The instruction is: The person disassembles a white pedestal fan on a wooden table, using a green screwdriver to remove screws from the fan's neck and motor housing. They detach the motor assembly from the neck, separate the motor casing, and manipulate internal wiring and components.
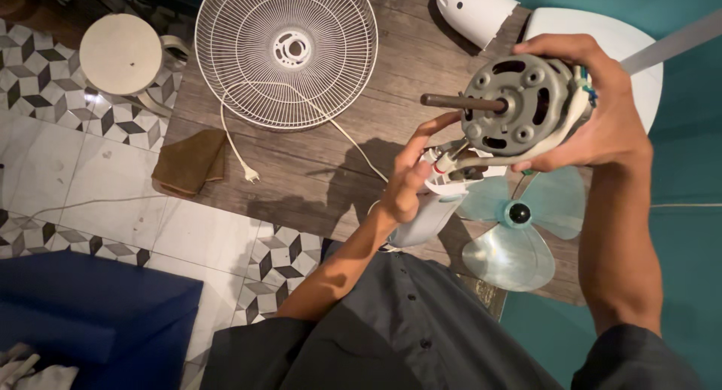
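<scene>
Head view: right hand (602, 112) grips grey fan motor (519, 104); left hand (410, 179) pinches its wiring (444, 160); fan blade (519, 224) below motor.

Warm, dim light falls from above; the hands cast a dark shadow on the wooden table (316, 172). Tiles at far left glare slightly; edges blur softly.
</scene>
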